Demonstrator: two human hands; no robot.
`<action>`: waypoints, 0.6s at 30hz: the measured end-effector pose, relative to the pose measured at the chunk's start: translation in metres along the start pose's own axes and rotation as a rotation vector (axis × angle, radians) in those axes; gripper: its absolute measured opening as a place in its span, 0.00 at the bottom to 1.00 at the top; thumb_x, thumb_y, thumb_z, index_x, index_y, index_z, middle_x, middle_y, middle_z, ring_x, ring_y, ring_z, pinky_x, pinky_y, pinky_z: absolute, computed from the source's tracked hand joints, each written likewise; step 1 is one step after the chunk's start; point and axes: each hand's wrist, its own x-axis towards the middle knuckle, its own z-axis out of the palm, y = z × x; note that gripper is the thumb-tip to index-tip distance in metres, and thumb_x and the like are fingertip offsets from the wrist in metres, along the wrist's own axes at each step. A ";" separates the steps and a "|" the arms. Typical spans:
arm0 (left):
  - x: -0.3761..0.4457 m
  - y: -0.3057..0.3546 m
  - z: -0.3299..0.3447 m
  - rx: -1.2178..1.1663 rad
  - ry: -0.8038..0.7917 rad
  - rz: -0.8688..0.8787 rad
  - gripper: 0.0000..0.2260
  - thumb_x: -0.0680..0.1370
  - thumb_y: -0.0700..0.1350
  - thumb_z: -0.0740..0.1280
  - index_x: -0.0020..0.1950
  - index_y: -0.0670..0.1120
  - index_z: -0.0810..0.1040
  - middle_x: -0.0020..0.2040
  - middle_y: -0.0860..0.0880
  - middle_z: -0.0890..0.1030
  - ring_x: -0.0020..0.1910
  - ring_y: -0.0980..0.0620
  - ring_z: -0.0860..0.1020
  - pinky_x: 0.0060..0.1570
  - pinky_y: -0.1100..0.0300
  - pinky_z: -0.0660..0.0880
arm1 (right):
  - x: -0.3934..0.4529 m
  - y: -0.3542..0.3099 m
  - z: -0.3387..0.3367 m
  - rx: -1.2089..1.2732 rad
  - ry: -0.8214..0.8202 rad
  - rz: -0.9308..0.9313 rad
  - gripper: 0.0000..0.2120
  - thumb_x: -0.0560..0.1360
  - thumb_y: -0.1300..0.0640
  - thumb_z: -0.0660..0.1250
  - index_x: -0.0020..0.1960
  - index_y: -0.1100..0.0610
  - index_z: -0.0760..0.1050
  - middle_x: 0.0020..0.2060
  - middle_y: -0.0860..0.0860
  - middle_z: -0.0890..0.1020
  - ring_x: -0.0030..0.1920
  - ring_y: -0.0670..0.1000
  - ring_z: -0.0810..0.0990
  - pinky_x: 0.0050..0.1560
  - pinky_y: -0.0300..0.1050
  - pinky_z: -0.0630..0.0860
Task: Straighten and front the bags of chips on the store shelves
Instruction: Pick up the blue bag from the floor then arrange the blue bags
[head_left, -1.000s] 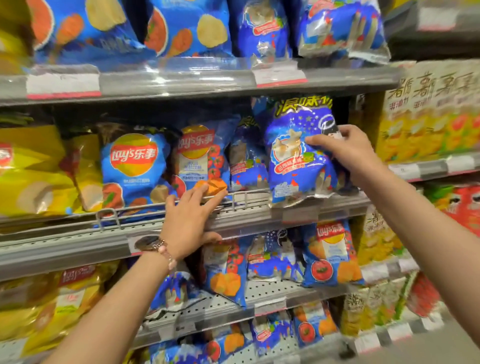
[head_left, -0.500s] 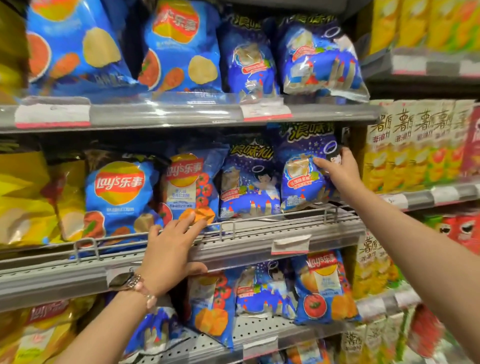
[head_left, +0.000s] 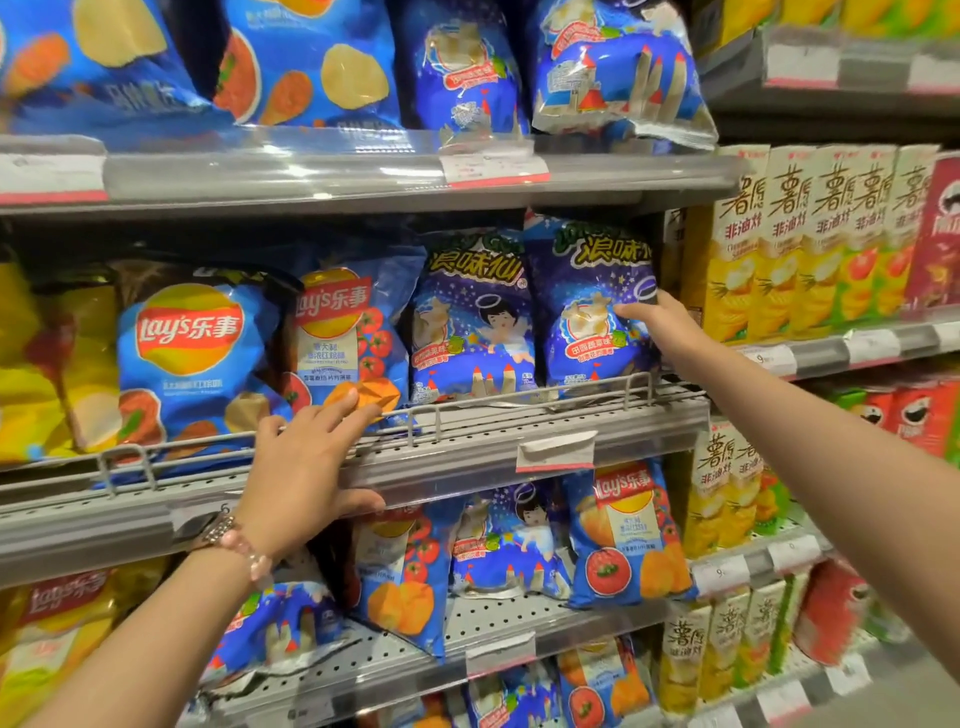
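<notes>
A dark blue snack bag (head_left: 587, 312) stands upright behind the wire rail (head_left: 519, 408) of the middle shelf. My right hand (head_left: 660, 327) grips its right edge, thumb on the front. A matching bag (head_left: 470, 322) stands just left of it. Further left, a tomato Lay's bag (head_left: 343, 332) leans a little, and beside it sits a wider blue Lay's bag (head_left: 192, 353). My left hand (head_left: 301, 467) rests on the shelf front, its straight fingers reaching over the rail to touch the bottom of the tomato bag, thumb under the shelf edge.
Yellow chip bags (head_left: 47, 374) fill the left of the middle shelf. Tall yellow snack boxes (head_left: 805, 249) stand on the neighbouring shelving to the right. More blue bags (head_left: 311, 62) sit on the shelf above, and others (head_left: 623, 535) on the shelf below.
My right hand moved the dark blue bag from hanging over the rail back behind it, where it now stands upright. My left hand stayed on the shelf front.
</notes>
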 end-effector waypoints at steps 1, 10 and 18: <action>0.000 0.000 0.000 0.002 0.001 0.002 0.42 0.58 0.60 0.79 0.69 0.50 0.73 0.70 0.47 0.72 0.61 0.43 0.75 0.54 0.43 0.65 | -0.002 0.002 0.001 -0.010 0.015 -0.012 0.18 0.75 0.53 0.67 0.61 0.56 0.67 0.55 0.53 0.78 0.49 0.52 0.80 0.48 0.48 0.78; -0.008 0.007 0.001 0.049 0.042 0.026 0.42 0.62 0.56 0.79 0.72 0.46 0.69 0.71 0.42 0.69 0.65 0.40 0.72 0.62 0.38 0.61 | -0.029 0.009 0.007 -0.229 0.162 -0.200 0.29 0.78 0.51 0.63 0.73 0.60 0.57 0.68 0.57 0.70 0.65 0.54 0.72 0.61 0.46 0.72; -0.045 0.071 0.055 -0.107 0.279 0.213 0.38 0.62 0.42 0.80 0.69 0.42 0.70 0.70 0.34 0.68 0.68 0.34 0.68 0.62 0.33 0.64 | -0.115 0.051 0.004 -0.373 0.277 -0.686 0.23 0.79 0.58 0.62 0.71 0.62 0.62 0.67 0.55 0.68 0.66 0.46 0.64 0.66 0.30 0.57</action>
